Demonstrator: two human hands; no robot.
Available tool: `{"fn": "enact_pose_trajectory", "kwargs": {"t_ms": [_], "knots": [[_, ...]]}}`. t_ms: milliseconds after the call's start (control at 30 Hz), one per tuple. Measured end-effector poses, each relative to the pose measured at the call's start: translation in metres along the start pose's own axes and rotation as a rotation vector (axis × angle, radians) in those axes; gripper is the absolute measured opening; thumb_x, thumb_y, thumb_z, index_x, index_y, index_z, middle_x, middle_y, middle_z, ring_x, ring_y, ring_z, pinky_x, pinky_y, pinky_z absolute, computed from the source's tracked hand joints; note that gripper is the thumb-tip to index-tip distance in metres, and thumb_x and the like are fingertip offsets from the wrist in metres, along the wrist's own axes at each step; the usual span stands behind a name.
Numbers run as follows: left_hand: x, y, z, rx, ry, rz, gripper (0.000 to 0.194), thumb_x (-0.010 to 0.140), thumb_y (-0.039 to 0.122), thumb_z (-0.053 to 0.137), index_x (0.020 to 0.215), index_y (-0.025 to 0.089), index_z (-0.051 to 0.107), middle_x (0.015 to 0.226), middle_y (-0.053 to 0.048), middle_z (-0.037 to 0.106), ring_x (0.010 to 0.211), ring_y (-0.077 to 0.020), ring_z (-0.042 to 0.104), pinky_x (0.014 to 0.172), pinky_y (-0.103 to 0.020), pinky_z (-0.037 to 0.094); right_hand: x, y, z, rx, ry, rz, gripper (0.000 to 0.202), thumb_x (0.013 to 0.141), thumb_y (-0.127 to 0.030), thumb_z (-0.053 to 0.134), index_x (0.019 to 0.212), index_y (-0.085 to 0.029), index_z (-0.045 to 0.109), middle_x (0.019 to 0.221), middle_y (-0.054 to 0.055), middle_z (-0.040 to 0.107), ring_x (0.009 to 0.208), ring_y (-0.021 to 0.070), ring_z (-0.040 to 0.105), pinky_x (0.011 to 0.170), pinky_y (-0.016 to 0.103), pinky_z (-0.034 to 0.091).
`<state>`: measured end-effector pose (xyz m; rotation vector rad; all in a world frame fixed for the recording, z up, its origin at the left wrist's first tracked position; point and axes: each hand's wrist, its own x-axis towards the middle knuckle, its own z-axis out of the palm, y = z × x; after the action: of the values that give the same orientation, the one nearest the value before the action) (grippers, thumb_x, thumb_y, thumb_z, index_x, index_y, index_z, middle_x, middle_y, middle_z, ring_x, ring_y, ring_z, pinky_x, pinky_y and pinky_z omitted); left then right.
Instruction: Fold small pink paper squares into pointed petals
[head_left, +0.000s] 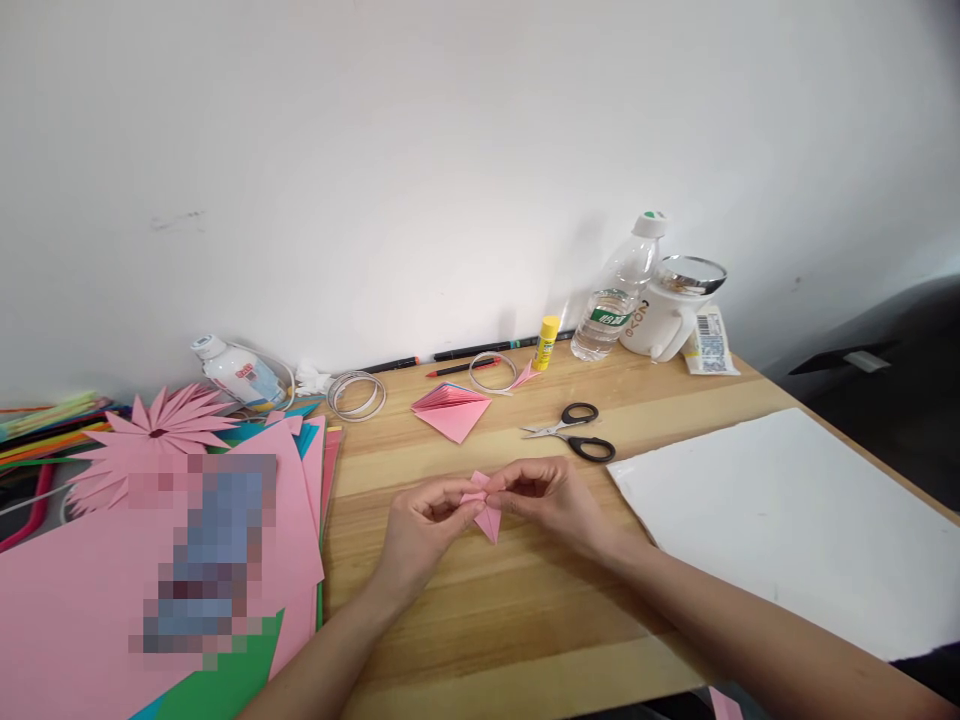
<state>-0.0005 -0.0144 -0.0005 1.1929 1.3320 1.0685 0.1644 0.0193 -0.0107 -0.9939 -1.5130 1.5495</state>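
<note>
A small folded piece of pink paper [489, 522] is held between my two hands above the middle of the wooden table, one point facing toward me. My left hand [427, 520] pinches its left side between thumb and fingers. From the right, my right hand [541, 492] pinches the same piece, its fingertips close to the left ones. Beyond them lies a stack of folded pink paper [452, 412] with some blue at its back edge. Black-handled scissors [574, 435] rest partly open behind my right hand.
Pink and green sheets [292, 520] and a pleated pink paper shape [161, 432] cover the left. Along the wall stand a glue stick [547, 343], a water bottle [611, 300] and a white mug [660, 318]. A white board [780, 530] lies right.
</note>
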Motion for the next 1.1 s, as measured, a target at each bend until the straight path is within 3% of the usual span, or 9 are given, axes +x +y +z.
{"fn": "enact_pose_trajectory", "kwargs": {"t_ms": [267,500,767,933,1100], "knots": [[-0.001,-0.009,-0.001,0.104,0.016,0.081,0.016,0.067,0.025,0.068,0.080,0.016,0.069,0.089,-0.006,0.071,0.081,-0.0193,0.066,0.073,-0.026,0.053,0.001,0.002,0.002,0.023,0.003,-0.013,0.025,0.066,-0.041,0.068,0.075,-0.018,0.068,0.074,0.003,0.069,0.070,0.0164,0.062,0.067,0.028,0.048],[-0.003,-0.013,-0.002,0.277,0.073,0.221,0.014,0.070,0.027,0.065,0.077,0.016,0.068,0.080,-0.004,0.071,0.070,-0.0168,0.066,0.063,-0.024,0.054,0.001,0.007,0.002,-0.002,0.025,-0.008,0.025,0.065,-0.040,0.069,0.071,-0.016,0.064,0.070,0.002,0.066,0.064,0.0131,0.059,0.061,0.024,0.046],[-0.001,-0.018,-0.004,0.366,0.093,0.319,0.014,0.073,0.029,0.063,0.081,0.020,0.071,0.085,-0.003,0.072,0.073,-0.0179,0.067,0.067,-0.026,0.055,-0.001,0.009,0.004,-0.186,0.082,-0.132,0.019,0.074,-0.035,0.063,0.083,-0.020,0.069,0.078,0.004,0.066,0.070,0.0150,0.059,0.063,0.026,0.046],[-0.002,-0.015,-0.004,0.357,0.066,0.295,0.014,0.074,0.027,0.063,0.082,0.020,0.071,0.085,-0.003,0.072,0.075,-0.0174,0.067,0.070,-0.026,0.053,0.001,0.012,0.002,-0.258,0.103,-0.175,0.014,0.073,-0.031,0.064,0.077,-0.020,0.071,0.075,0.004,0.059,0.068,0.0140,0.056,0.060,0.025,0.045],[-0.002,-0.009,-0.003,0.360,0.048,0.232,0.014,0.074,0.028,0.061,0.075,0.017,0.070,0.077,-0.003,0.072,0.067,-0.0163,0.066,0.063,-0.024,0.051,0.001,0.013,0.004,-0.264,0.097,-0.211,0.010,0.074,-0.026,0.063,0.072,-0.019,0.070,0.077,0.004,0.059,0.069,0.0131,0.056,0.061,0.024,0.045]]}}
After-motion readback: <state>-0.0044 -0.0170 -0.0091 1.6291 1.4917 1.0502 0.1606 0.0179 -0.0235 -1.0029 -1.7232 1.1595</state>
